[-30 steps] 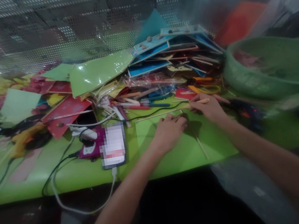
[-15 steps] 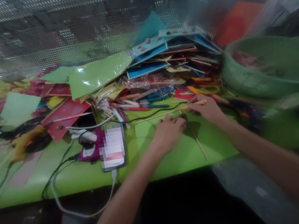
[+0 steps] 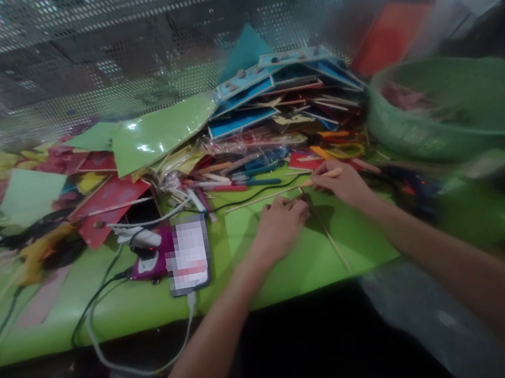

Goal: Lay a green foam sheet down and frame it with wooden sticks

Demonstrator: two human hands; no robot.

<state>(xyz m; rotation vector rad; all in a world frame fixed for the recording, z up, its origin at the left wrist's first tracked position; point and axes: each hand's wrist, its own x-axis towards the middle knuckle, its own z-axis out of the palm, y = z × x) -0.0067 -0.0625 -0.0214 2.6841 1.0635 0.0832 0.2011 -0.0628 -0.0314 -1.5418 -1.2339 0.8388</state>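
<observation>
My right hand (image 3: 341, 184) is closed on an orange pen-like tool (image 3: 330, 174), its tip pointing left near the sticks. A thin wooden stick (image 3: 261, 198) lies along the top of a green sheet (image 3: 244, 229). A second stick (image 3: 335, 243) runs from near my hands down toward the table's front edge. My left hand (image 3: 282, 223) rests on the green sheet beside the upper end of that stick, fingers bent downward. Whether its fingertips pinch anything is hidden.
Left of the sheet lie a phone (image 3: 188, 254) on a cable and a purple power adapter (image 3: 152, 254). Behind are pens (image 3: 232, 186) and stacked blue frames (image 3: 245, 119). At right stand a green basin (image 3: 458, 142) and a dark glue gun (image 3: 412, 188); a yellow glue gun (image 3: 42, 250) is left.
The whole view has shifted slightly, with table items appearing a little further left. Both hands keep nearly the same pose over the sticks, and the orange tool remains in my right hand.
</observation>
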